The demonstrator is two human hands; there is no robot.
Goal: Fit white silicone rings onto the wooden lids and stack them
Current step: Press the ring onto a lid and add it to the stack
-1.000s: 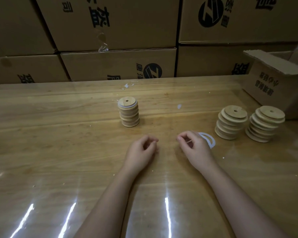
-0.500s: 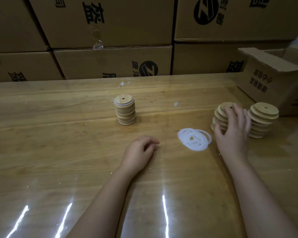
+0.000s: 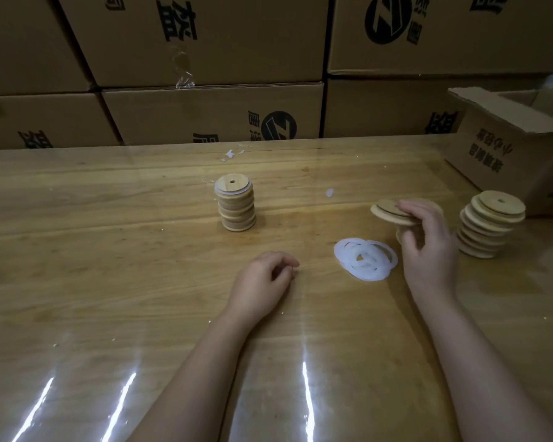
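Above wooden table [image 3: 109, 266], right hand [image 3: 428, 250] has lifted top lids [image 3: 390, 213].

Stacked brown cardboard cartons [image 3: 205, 43], printed with black characters and round logos, line the far edge of a glossy wooden table [image 3: 77, 282]. An open brown cardboard box [image 3: 508, 148] sits at its right, with small white scraps [image 3: 232, 154] near the back.

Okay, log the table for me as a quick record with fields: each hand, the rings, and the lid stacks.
Left hand: resting on table, loosely curled, holding nothing
Right hand: pinching a few wooden lids above the table
Rings: loose pile between the hands
Centre stack: upright, white ring showing at top
Far-right stack: slightly staggered, untouched
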